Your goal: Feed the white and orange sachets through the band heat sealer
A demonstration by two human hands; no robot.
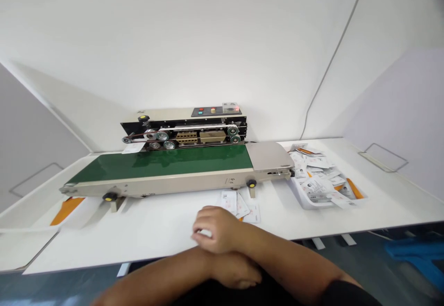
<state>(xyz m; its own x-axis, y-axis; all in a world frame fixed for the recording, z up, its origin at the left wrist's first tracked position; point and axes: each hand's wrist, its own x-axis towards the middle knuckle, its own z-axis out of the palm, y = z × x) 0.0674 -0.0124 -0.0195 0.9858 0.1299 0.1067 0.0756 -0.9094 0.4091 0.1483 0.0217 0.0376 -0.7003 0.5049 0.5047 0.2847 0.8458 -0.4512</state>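
1. While the person's forearms [277, 255] lie crossed just over the front edge of the white table [104, 246], the right hand [215, 229] sits on top, apart from the other hand, its fingers loosely curled over a white scrap [206, 233]; whether it grips that scrap cannot be told.
2. The left hand [236, 271] is tucked beneath the other forearm; its state cannot be told.
3. Small paper packets [231, 202] lie overlapping on the table, near the right hand.
4. They look light, thin and soft, and may slide over one another; a free edge suits a pinch.
5. More packets [315, 188] fill a white tray [301, 196] beside the sealing machine [180, 176] with its green belt [159, 163].
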